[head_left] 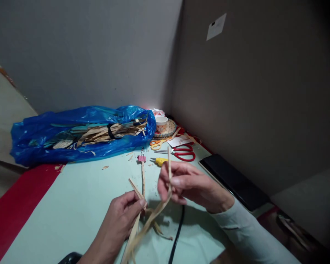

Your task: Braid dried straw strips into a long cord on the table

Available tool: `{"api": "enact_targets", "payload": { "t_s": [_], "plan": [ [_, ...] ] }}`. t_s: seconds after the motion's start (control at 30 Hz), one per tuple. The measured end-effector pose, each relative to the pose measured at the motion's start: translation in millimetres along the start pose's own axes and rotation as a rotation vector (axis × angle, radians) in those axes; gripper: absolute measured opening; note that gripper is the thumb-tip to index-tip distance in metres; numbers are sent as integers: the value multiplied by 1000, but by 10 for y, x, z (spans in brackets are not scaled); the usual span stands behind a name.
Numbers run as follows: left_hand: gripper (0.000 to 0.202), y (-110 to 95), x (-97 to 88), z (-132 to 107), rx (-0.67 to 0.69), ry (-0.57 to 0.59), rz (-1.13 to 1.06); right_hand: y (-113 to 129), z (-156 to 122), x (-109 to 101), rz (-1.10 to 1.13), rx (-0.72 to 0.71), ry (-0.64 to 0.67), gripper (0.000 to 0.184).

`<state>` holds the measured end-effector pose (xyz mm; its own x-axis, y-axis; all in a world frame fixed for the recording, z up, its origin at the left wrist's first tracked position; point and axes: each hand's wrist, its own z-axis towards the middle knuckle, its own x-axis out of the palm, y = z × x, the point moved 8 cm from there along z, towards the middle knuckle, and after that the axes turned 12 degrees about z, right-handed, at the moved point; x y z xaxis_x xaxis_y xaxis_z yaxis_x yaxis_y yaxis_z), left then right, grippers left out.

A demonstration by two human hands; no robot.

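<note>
My left hand (120,220) is closed, pinching a cluster of thin tan straw strips (143,223) where they cross just above the pale green table (79,205). My right hand (188,185) is closed round one long strip (169,172), holding its upper end upright while the rest bends down toward the left hand. Another strip (143,176) runs away from the left hand to a small pink binder clip (141,158) lying on the table. Loose strip ends hang down near the bottom edge.
A blue plastic bag (44,135) with a bundle of strips lies at the back left. Red scissors (184,152), orange scissors (156,143), a yellow tool (161,160), a paper cup (161,124) and a black phone (233,181) lie near the wall. A black cable (177,234) crosses the front.
</note>
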<state>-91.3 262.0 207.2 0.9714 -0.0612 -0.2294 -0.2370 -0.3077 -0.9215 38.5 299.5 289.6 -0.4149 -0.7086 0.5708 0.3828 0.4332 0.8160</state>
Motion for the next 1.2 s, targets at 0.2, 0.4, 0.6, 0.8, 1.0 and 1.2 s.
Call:
{"api": "enact_targets", "payload": {
  "t_s": [0.2, 0.4, 0.6, 0.8, 1.0, 1.2],
  "plan": [
    [33, -77, -13, -32, 70, -18, 107, 768, -606, -193, -191, -364, -426, 10],
    [30, -54, -6, -17, 69, -4, 124, 1709, -1358, -284, -459, -843, -777, 15],
    [25, -61, -7, 1, 89, -8, 103, 1960, -1327, -295, -542, -822, -747, 22],
    [29, -47, 8, -37, 26, 9, 12, 1963, -973, -704, -1009, -672, -1072, 8],
    [31, -13, 76, -123, -97, 43, -184, 1360, -627, -639, -1599, -428, -930, 20],
    [34, 34, 110, -114, -120, 85, -288, -212, -367, 408, -1850, -434, 214, 35]
  ]
}}
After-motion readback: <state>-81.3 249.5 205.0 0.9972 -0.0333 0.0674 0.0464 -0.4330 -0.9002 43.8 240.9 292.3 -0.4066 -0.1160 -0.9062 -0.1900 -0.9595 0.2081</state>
